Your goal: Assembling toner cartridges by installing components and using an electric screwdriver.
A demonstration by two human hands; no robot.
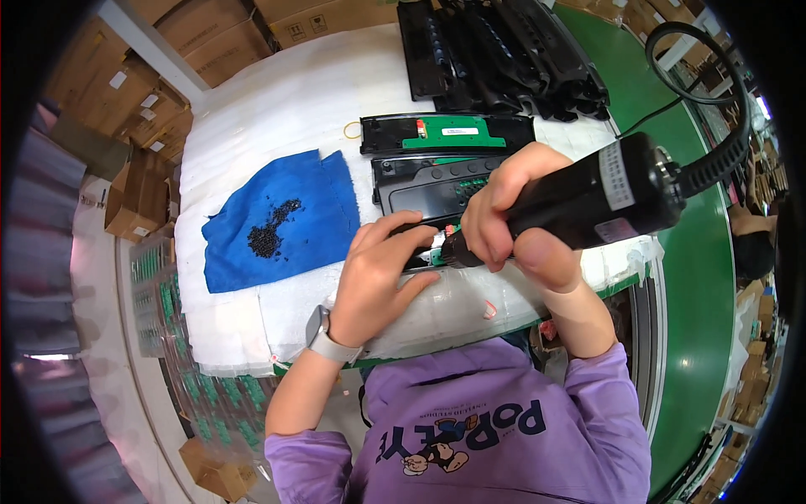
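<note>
My right hand (495, 206) is wrapped round a black electric screwdriver (592, 197), which lies tilted with its nose toward the left. The nose meets a black plastic housing (425, 257) that has a green circuit board in it. Across this housing my left hand (374, 273) holds on with thumb and fingers, close to the screwdriver's tip. My hands hide much of the housing, and the bit itself cannot be made out. Just beyond lie a second black housing (411, 186) with round buttons and a third housing (386, 134) with a green board (466, 143).
A blue cloth (327, 231) on the white padded table (252, 109) carries a pile of small black screws (267, 242). Bagged black housings (504, 59) are heaped at the back. The screwdriver's thick cable (743, 126) loops at right over a green surface (697, 277). Cardboard boxes (210, 42) stand behind.
</note>
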